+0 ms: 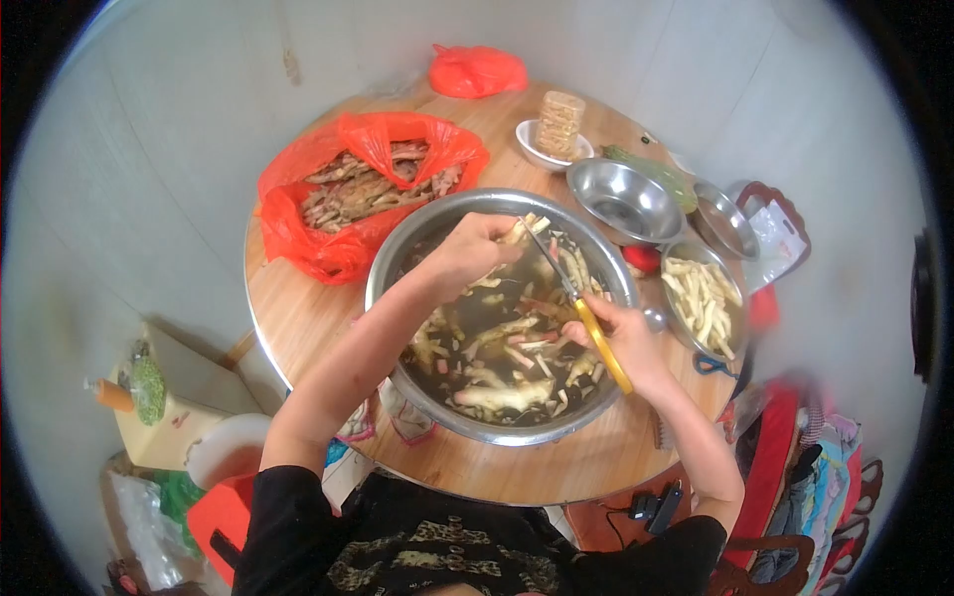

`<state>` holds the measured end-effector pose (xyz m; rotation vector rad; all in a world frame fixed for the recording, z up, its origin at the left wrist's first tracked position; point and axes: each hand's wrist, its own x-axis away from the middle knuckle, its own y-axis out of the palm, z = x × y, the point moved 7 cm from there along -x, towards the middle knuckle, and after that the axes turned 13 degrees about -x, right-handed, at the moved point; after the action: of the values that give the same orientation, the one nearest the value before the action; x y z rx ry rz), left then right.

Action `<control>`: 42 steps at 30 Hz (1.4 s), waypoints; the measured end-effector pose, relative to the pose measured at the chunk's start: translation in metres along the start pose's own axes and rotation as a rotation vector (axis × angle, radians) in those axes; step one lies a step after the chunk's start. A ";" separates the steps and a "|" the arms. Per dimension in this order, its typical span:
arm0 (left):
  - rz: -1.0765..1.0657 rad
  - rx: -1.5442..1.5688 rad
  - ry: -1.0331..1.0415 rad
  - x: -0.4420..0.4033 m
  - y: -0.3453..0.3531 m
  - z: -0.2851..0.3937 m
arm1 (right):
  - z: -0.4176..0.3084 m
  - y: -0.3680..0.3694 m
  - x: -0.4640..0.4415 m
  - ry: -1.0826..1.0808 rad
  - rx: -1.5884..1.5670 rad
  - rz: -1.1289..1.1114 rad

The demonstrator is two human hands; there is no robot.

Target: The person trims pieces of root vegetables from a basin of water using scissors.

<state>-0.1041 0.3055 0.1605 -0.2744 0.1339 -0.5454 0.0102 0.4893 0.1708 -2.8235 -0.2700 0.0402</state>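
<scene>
Above the far part of a large metal basin (383, 260), my left hand (477, 248) is closed on a pale chicken foot (527, 228). My right hand (621, 338) grips a yellow-handled cutting tool (601, 348) over the basin's right side. Its slim metal blade points up and left, with the tip at the chicken foot by my left fingers. Whether it is a knife or scissors seen edge-on, I cannot tell. Cloudy water in the basin holds several pale chicken feet (505, 395) and small cut pieces.
Left of the basin, a red plastic bag (288, 199) holds brownish feet. On the right are an empty steel bowl (626, 199), a bowl of pale strips (703, 306) and blue-handled scissors (714, 365). Stacked round biscuits (560, 124) stand in a white dish at the back.
</scene>
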 end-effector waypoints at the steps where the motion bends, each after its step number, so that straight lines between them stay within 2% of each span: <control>1: -0.001 0.000 0.001 0.000 -0.001 0.000 | 0.001 0.000 0.000 -0.019 -0.002 0.001; 4: -0.036 -0.027 -0.052 -0.001 0.000 -0.007 | 0.006 -0.002 0.002 0.055 0.091 0.036; 7: -0.014 0.101 -0.130 -0.005 -0.002 -0.022 | 0.013 -0.009 0.001 0.077 0.078 0.064; 8: 0.005 0.102 -0.111 -0.007 -0.008 -0.021 | 0.018 -0.012 0.000 0.076 0.079 0.063; 10: 0.027 0.104 -0.089 -0.006 -0.012 -0.016 | 0.018 -0.020 -0.004 -0.022 -0.214 0.155; 14: 0.079 0.268 -0.004 -0.005 -0.015 -0.004 | -0.012 -0.024 0.001 -0.053 -0.313 0.315; 15: 0.067 0.307 0.039 -0.004 -0.013 0.000 | -0.009 -0.026 -0.005 -0.053 -0.313 0.318; 17: 0.051 0.310 0.092 -0.004 -0.010 0.001 | -0.010 -0.034 -0.020 -0.097 -0.121 0.376; 18: 0.041 0.310 0.143 -0.004 -0.008 0.003 | -0.019 -0.029 -0.027 -0.131 -0.150 0.429; 22: 0.032 0.280 0.127 0.002 -0.004 0.012 | -0.033 -0.016 -0.065 -0.141 -0.225 0.455; 24: 0.037 0.284 0.140 -0.001 -0.005 0.006 | -0.033 -0.005 -0.086 -0.179 -0.440 0.401; 25: 0.039 0.281 0.139 -0.002 -0.005 0.005 | -0.028 -0.003 -0.096 -0.181 -0.442 0.399; 27: 0.067 0.288 0.161 -0.003 -0.007 0.004 | -0.030 0.001 -0.111 -0.321 -0.389 0.363; 28: 0.070 0.288 0.158 -0.004 -0.008 0.004 | -0.030 0.001 -0.114 -0.289 -0.343 0.348; 29: 0.081 0.253 0.151 -0.004 -0.009 0.003 | -0.029 0.000 -0.117 -0.285 -0.344 0.344; 31: 0.091 0.221 0.139 -0.001 -0.009 0.013 | -0.035 -0.002 -0.120 -0.408 -0.185 0.349; 33: 0.230 0.192 0.027 0.004 -0.016 0.013 | -0.039 -0.002 -0.125 -0.415 -0.106 0.342; 34: 0.233 0.197 0.017 0.003 -0.017 0.009 | -0.042 0.001 -0.126 -0.430 -0.028 0.333; 36: 0.339 -0.114 0.091 0.002 -0.028 0.010 | -0.045 0.008 -0.128 -0.452 -0.035 0.328; 40: 0.418 -0.226 0.137 0.000 -0.037 0.007 | -0.049 0.020 -0.123 -0.509 0.024 0.355; 42: 0.373 -0.326 0.132 -0.002 -0.034 0.004 | -0.045 0.022 -0.120 -0.496 0.061 0.364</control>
<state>-0.1220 0.2799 0.1740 -0.5184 0.3954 -0.1672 -0.1016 0.4328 0.2073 -2.7195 0.1431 0.8149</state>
